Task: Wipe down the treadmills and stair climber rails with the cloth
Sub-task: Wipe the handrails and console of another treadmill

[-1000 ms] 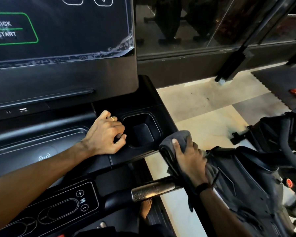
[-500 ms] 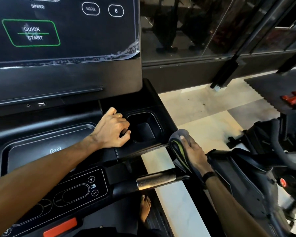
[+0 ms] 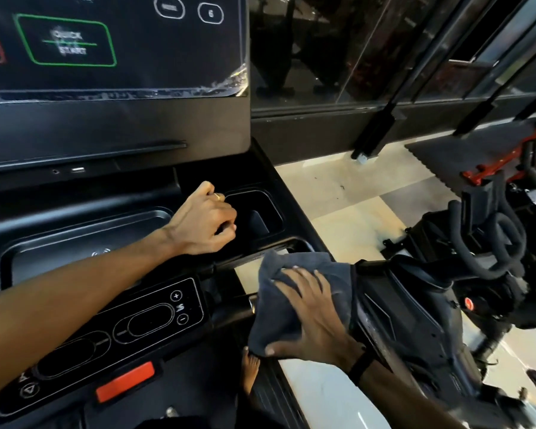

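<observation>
Since half a second ago the right hand point(image 3: 314, 317) has slid back toward the person and spread out flat, and the cloth point(image 3: 279, 308) that was bunched under it at the console's edge now drapes open over the handrail point(image 3: 248, 305), hiding the metal grip that showed before. Left hand point(image 3: 203, 226) has kept its place on the console point(image 3: 84, 252).

Nearest, a bare foot point(image 3: 250, 370) stands on the treadmill's side strip, just below the cloth's hanging corner. Beside it, on the left, is a red stop button point(image 3: 125, 382) and a panel with outlined oval keys and plus and minus marks point(image 3: 155, 318).

Right hand lies palm down on the cloth, fingers straight and fanned, thumb out to the left along the lower edge; it presses rather than clutches. A black band point(image 3: 361, 368) circles its wrist. The cloth is dark grey, soft and matte, with loose folds; its top edge rises in a peak toward the console corner and its right side touches the black housing point(image 3: 415, 311) of the neighbouring machine.

Farther on, the left hand rests on the console with fingers curled under at the rim of the cup holder point(image 3: 256, 215); whether it grasps anything cannot be told. A ring point(image 3: 218, 196) sits on one finger.

Beyond, the screen point(image 3: 115, 41) shows a green QUICK START box, blurred.
</observation>
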